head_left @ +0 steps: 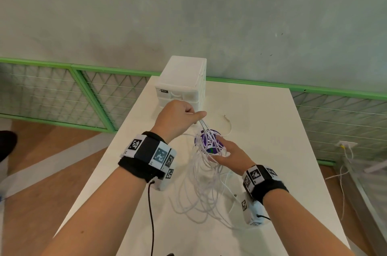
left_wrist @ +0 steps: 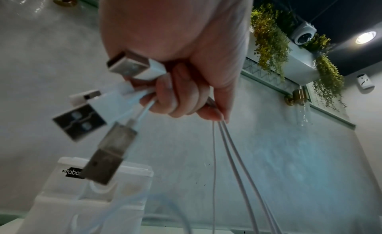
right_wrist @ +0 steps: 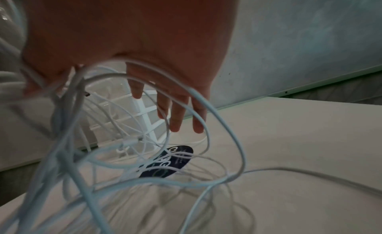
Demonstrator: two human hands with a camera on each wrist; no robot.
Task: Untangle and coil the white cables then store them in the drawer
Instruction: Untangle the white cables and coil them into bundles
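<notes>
White surface [head_left: 261, 130] is being backed by a grey wall w/ green mesh fencing [head_left: 52, 92]. Small white drawer unit [head_left: 182, 82] is standing at the far edge, drawers shut. White cables [head_left: 201, 188] are being lifted as a tangled bunch by the left hand [head_left: 178, 117], fingers curled tight round the strands, USB plugs [left_wrist: 128, 67] sticking out of the fist. Loops are being spread by the right hand [head_left: 228, 155], fingers straight, above a purple sticker [head_left: 209, 142].
</notes>
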